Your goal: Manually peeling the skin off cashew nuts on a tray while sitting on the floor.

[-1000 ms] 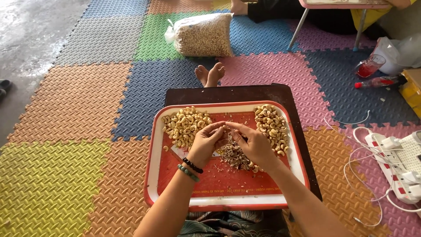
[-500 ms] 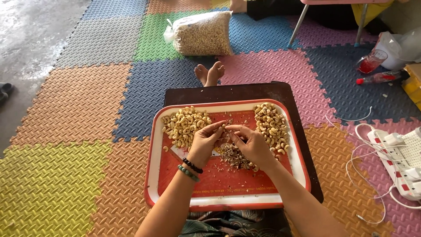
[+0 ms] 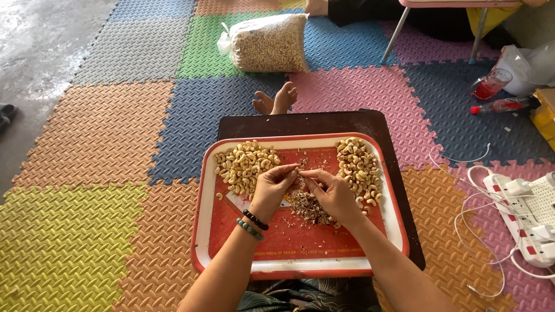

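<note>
Cashews fill both ends of the red tray (image 3: 203, 231) in front of me, and my two hands meet over its middle. My left hand (image 3: 272, 188) has its fingers curled in, thumb and forefinger pinched at the tips on a small nut I can barely make out; my right hand (image 3: 332, 193) is curled the same way just opposite, its fingertips brought up almost against the left ones, though whether it grips the same nut or only a bit of skin I cannot tell. I hold them close and low over the tray, and right beneath them lies the brown heap of husk scraps (image 3: 306, 207), so what flakes off seems to land there rather than on the mat. The left pile of cashews (image 3: 245, 164) sits just beside my left hand and the right pile of cashews (image 3: 358, 167) just beside my right, the two kept apart by the bare red strip and the scraps, which looks like a way of keeping one lot from mixing with the other. The tray rests on a dark low board (image 3: 300, 122), level in front of my lap, with my bare feet (image 3: 276, 99) poking out beyond its far edge. Farther off on the coloured foam mats (image 3: 104, 133) lies a clear plastic sack of nuts (image 3: 267, 43), well away from the tray.
</note>
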